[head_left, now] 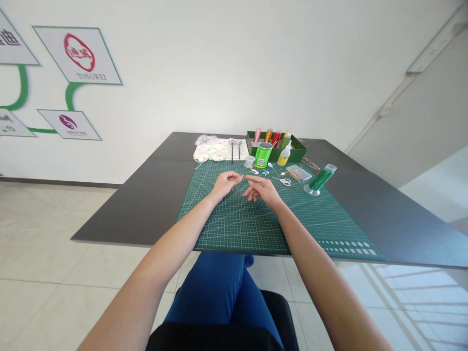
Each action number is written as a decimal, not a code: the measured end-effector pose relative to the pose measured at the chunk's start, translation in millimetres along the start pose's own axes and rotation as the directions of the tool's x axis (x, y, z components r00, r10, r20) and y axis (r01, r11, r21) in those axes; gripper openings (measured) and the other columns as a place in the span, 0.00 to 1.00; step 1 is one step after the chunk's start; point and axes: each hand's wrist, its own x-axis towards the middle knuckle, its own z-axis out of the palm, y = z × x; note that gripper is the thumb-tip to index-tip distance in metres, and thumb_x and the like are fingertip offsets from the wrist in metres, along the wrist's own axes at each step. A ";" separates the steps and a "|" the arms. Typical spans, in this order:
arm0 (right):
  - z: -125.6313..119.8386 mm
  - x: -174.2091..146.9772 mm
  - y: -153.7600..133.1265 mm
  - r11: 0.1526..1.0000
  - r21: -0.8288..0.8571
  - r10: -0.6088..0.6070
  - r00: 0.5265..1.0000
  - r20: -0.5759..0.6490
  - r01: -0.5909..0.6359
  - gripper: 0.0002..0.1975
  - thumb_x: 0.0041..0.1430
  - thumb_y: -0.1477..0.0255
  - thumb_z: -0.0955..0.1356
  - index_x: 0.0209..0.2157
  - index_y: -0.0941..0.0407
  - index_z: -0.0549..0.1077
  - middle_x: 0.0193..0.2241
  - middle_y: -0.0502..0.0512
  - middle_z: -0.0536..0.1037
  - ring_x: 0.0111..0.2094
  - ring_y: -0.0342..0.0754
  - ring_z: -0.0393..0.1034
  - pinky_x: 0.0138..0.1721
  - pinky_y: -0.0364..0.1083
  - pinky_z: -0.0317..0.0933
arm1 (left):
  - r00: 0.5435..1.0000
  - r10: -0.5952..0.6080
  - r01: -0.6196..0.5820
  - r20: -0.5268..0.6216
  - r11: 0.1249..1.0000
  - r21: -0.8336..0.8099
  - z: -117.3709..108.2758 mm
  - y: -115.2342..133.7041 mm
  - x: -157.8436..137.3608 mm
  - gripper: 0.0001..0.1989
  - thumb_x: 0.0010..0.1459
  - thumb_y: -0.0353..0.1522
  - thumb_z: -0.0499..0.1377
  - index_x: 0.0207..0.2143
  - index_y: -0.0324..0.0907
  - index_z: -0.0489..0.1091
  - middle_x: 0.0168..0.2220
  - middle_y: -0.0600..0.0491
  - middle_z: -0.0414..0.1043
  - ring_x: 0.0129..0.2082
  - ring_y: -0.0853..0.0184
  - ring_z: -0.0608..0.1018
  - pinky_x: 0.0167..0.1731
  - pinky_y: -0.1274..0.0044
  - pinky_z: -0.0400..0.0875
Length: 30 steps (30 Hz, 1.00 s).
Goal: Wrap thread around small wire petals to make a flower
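My left hand (227,184) is closed in a pinch above the green cutting mat (234,226). What sits between its thumb and finger is too small to name. My right hand (263,190) has its index finger stretched out to the left fingertips, meeting them or nearly so. Its other fingers are loosely spread, and nothing shows in them. Just beyond the hands lie a pair of white-handled scissors (284,182), a small clear tub (249,161) and several tiny pale pieces (265,173).
Farther back stand a green can (262,155), a glue bottle (284,154) and a green box (300,150) with coloured tubes. A white cloth (221,148) bears two thin tools. At right are a clear case (299,173) and an upright green spool (321,179).
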 end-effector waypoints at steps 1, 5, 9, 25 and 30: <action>0.1 -0.2 -0.3 1.000 -0.003 0.000 1.000 0.000 0.000 0.33 0.56 0.57 0.72 0.57 0.62 0.71 0.24 0.58 0.83 0.17 0.44 0.72 0.17 0.40 0.59 | 1.000 -0.002 0.002 -0.002 1.000 0.001 0.0 0.8 -0.4 0.16 0.50 0.41 0.69 0.29 0.37 0.73 0.19 0.57 0.64 0.19 0.75 0.63 0.19 0.80 0.54; 0.2 -0.7 -1.0 1.000 -0.005 0.001 1.000 -0.004 -0.001 0.32 0.56 0.57 0.72 0.57 0.62 0.71 0.24 0.58 0.83 0.17 0.44 0.72 0.17 0.40 0.59 | 1.000 -0.003 0.003 0.000 1.000 0.005 -0.1 3.4 -1.5 0.15 0.50 0.40 0.70 0.29 0.37 0.73 0.18 0.57 0.64 0.19 0.74 0.64 0.20 0.80 0.54; 0.1 -0.7 -0.8 1.000 -0.006 -0.003 1.000 0.000 0.003 0.31 0.56 0.57 0.72 0.56 0.61 0.72 0.24 0.58 0.83 0.17 0.44 0.72 0.17 0.40 0.60 | 1.000 0.003 -0.003 -0.003 1.000 0.013 -0.5 4.1 -1.9 0.15 0.50 0.40 0.70 0.29 0.37 0.73 0.19 0.57 0.65 0.19 0.74 0.64 0.20 0.80 0.55; -0.3 0.3 1.1 1.000 -0.013 -0.008 1.000 0.004 0.008 0.32 0.56 0.57 0.72 0.57 0.62 0.71 0.25 0.58 0.83 0.17 0.44 0.72 0.17 0.40 0.60 | 1.000 0.008 -0.008 0.005 1.000 0.022 -0.5 1.2 -0.6 0.15 0.50 0.40 0.69 0.29 0.37 0.72 0.19 0.57 0.65 0.18 0.75 0.65 0.19 0.80 0.56; -0.5 0.4 1.3 1.000 -0.018 -0.008 1.000 0.012 0.008 0.32 0.56 0.57 0.72 0.57 0.62 0.71 0.25 0.58 0.83 0.17 0.45 0.72 0.17 0.40 0.60 | 1.000 0.014 -0.014 0.015 1.000 0.016 0.0 1.2 -0.8 0.15 0.51 0.40 0.69 0.29 0.38 0.72 0.19 0.57 0.66 0.18 0.74 0.65 0.19 0.80 0.56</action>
